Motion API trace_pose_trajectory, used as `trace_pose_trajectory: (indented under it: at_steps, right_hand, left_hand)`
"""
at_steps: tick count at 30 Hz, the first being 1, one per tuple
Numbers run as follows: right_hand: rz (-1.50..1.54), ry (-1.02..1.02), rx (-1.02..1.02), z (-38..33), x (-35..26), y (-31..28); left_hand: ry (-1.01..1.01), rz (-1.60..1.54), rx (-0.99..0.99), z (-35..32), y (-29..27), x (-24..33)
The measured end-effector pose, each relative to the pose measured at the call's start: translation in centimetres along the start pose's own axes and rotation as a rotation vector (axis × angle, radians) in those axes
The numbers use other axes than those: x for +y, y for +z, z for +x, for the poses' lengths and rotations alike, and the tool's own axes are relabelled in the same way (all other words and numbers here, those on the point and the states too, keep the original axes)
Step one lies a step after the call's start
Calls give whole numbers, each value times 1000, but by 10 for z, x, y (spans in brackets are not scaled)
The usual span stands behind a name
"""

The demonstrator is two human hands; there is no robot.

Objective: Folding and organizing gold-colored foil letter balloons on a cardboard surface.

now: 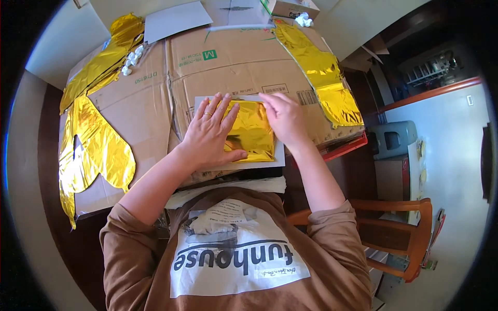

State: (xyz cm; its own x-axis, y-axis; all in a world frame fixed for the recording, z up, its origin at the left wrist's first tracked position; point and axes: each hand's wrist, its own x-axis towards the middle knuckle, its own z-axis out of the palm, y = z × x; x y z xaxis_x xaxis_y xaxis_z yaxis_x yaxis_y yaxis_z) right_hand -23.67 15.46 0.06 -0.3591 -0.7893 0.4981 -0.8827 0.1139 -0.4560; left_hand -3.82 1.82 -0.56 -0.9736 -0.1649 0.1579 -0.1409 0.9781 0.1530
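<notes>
A folded gold foil balloon [251, 136], flat and uninflated, lies in a rectangle on a pale grey board [280, 155] at the near edge of the cardboard-covered table. My left hand [210, 132] presses on its left part with the palm down and fingers spread. At the foil's upper right corner, my right hand [284, 118] is closed, with thumb and forefinger pinched at the edge. The fingertips partly hide what they pinch. A ring shows on a left finger.
More flat gold foil balloons lie at the left [98, 150] and right [324, 72] of the cardboard [228, 67]. White crumpled bits [133, 58], a white sheet [179, 22] and a box [291, 8] sit farther back. A wooden chair [420, 238] stands at the right.
</notes>
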Motion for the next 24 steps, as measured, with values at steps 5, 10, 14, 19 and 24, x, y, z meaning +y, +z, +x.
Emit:
trace_pose_trajectory:
  at_steps: [5, 10, 14, 19, 24]
  right_hand:
    - [295, 367, 31, -15, -1, -42]
    - [114, 244, -12, -28, -26, -45]
    - [-77, 88, -125, -32, -33, -17]
    - [-265, 86, -302, -47, -24, 8]
    - [-268, 80, -346, -47, -27, 11]
  left_hand:
    - [21, 13, 14, 5, -7, 3]
    - [10, 33, -17, 10, -13, 5]
    - [36, 75, -28, 17, -14, 8]
    - [55, 38, -2, 17, -11, 4]
    - [19, -121, 63, 2, -12, -18]
